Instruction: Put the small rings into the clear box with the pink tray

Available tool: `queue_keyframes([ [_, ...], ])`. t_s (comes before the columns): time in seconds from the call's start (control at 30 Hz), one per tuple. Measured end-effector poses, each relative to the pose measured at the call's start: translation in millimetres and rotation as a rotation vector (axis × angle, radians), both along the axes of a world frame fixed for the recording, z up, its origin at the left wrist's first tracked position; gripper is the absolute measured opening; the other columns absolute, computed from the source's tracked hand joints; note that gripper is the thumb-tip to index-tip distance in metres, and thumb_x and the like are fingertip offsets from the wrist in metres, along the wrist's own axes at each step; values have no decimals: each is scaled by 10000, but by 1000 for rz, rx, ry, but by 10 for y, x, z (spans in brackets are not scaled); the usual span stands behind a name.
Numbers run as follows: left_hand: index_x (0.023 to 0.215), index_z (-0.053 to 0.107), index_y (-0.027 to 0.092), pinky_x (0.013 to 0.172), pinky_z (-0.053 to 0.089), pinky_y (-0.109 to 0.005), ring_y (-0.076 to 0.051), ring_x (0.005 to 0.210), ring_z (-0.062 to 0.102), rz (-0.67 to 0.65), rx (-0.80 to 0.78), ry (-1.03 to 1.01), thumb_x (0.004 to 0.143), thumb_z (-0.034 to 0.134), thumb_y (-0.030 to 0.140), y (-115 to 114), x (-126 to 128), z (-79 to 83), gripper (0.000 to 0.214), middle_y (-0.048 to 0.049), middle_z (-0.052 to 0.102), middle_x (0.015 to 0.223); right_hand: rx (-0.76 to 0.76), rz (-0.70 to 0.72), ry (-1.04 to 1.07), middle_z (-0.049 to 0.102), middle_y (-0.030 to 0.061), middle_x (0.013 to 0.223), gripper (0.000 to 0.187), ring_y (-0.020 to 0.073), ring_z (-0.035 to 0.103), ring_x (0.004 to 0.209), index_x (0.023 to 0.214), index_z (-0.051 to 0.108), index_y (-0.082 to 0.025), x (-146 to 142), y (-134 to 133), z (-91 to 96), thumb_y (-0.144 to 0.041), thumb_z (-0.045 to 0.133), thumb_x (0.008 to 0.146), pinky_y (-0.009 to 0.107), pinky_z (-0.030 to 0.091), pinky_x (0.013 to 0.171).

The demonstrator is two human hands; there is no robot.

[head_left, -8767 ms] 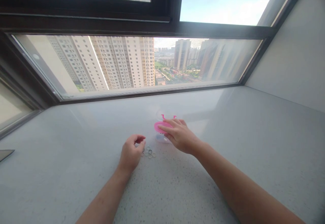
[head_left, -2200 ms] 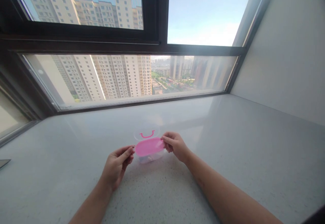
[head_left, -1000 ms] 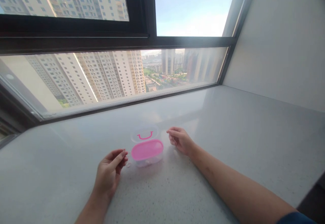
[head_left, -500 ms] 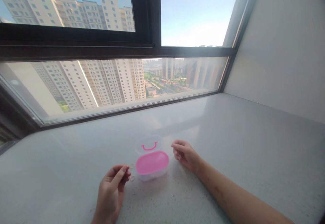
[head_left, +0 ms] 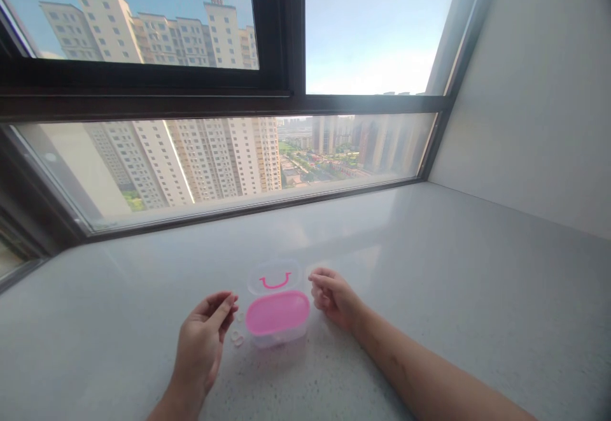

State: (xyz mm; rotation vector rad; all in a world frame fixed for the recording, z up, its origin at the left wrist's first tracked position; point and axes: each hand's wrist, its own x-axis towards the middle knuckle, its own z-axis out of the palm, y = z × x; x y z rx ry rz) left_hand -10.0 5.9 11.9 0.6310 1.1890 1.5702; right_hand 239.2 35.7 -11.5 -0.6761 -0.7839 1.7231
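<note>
We see our left hand (head_left: 203,338) drawn narrow, thumb against the forefinger, just left of the box; we cannot tell whether something tiny is pinched there. Our right hand (head_left: 333,297) is loosely curled, thumb and forefinger close together, just beyond the box's right end, and we cannot tell whether it holds anything either.

Between the two hands, apart from both, the clear box (head_left: 281,338) sits upright on the surface (head_left: 443,293) with the pink top piece (head_left: 277,313) lying level over it. Small pale rings (head_left: 237,339) lie between the left hand and the box. At the far side is the clear lid (head_left: 254,279) with its pink handle (head_left: 275,286); we cannot tell whether it is joined to the box.

We judge the box light, thin-walled and a little slick, best steadied at both rounded ends; the pink piece looks stiff enough to take by its rim. The rings look light and possibly stretchy, so we would pinch them singly with fingertips.

Farther off stands the window frame (head_left: 200,107).
</note>
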Motion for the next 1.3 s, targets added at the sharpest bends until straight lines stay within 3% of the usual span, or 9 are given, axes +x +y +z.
queue_keyframes([
  [0.1,770,721,147,591,537,-141,-82,602,637,-17,-7,-3,458,884,162,-8,8,-13,353,-9,744,692,17,47,26,324,-134,328,262,25,186,297,678,545,-176,-13,4,-2,-290,781,667,182,118,335],
  [0.37,772,747,143,456,462,-155,-83,487,581,-195,-38,33,506,882,262,-8,38,-145,321,-11,703,581,32,205,21,316,-129,321,246,19,152,301,674,588,-154,-31,2,-57,-290,792,678,185,98,341],
  [0.83,767,761,143,422,383,-156,-69,475,517,-248,-71,-6,533,862,263,-22,38,-123,282,-21,697,617,-48,322,-9,339,-119,308,255,18,162,298,677,611,-148,43,31,-54,-296,816,645,171,108,333],
  [1.07,817,770,129,471,416,-170,-92,524,564,-267,-109,25,535,864,254,-31,28,-91,323,-50,709,643,-42,342,-42,335,-117,311,229,16,156,287,697,637,-146,46,13,-33,-293,809,660,163,111,313],
  [1.3,726,751,140,433,382,-140,-52,462,511,-277,-78,-14,508,884,240,-11,28,-104,274,5,667,586,-22,376,-53,344,-117,321,174,19,166,277,725,637,-149,74,24,-68,-255,775,711,166,100,300],
])
